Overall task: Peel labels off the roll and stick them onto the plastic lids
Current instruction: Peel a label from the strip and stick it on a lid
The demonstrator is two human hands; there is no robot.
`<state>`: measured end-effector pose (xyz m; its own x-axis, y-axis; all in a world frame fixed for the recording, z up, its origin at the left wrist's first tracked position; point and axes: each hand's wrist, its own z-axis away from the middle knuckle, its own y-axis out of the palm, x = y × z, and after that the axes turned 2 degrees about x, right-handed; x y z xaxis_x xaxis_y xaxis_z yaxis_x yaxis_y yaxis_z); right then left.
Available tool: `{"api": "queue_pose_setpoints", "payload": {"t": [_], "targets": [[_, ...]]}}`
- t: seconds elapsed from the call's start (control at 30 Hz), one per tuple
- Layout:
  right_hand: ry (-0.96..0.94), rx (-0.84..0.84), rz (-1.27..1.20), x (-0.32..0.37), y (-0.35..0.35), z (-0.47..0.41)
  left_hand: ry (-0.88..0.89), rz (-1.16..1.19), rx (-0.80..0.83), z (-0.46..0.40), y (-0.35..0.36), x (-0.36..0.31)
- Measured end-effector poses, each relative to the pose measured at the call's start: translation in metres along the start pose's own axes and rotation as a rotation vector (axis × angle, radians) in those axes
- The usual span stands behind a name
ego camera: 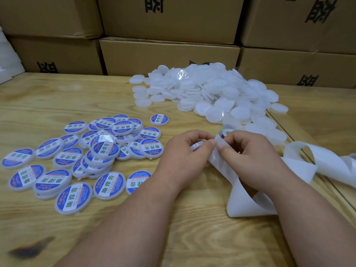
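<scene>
Both hands work just in front of the blank lid heap [208, 93], which serves here as the landmark. The left hand [185, 151] curls its fingers round one blank lid [197, 145], held edge-on. The right hand [250, 157] pinches the strip [250, 199] of backing paper, where a label [224, 134] (only a sliver of blue shows) seems to be lifting at the top fold, just below the heap's near edge.

Risks, as I judge them: the label is barely free, so a hurried pull could fold it on itself or stick it to a fingertip. The lid is tilted and partly hidden by the fingers, so the label may land off-centre or creased. The spent strip loops loosely across the surface [57, 97] to the right of the heap and under the right wrist; a tug could drag it into the blank lids and scatter them.

Counts: two hands, one lid in hand, one strip; the roll itself is not in view. Labelled lids [105, 150] lie to the left of the heap and nearer the person, roughly thirty, several stacked so the number is uncertain; one sits apart, closest to the heap. The blanks in the heap are too many and too overlapped to count. At least six boxes [169, 56] stand behind the heap.
</scene>
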<state>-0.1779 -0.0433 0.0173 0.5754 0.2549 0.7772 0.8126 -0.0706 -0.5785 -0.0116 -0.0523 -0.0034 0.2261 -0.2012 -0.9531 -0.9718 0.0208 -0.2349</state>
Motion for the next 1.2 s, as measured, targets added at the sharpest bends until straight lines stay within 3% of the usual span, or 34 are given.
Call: {"api": "queue_pose_setpoints", "payload": {"t": [1.0, 1.2], "targets": [[-0.004, 0.069, -0.055, 0.0068, -0.0043, 0.0032, -0.037, 0.029, -0.015, 0.0011, -0.0018, -0.0035], [0.053, 0.007, -0.038, 0.0029, -0.0087, 0.0020, -0.066, 0.137, -0.215, -0.0006, -0.0038, -0.0071]]}}
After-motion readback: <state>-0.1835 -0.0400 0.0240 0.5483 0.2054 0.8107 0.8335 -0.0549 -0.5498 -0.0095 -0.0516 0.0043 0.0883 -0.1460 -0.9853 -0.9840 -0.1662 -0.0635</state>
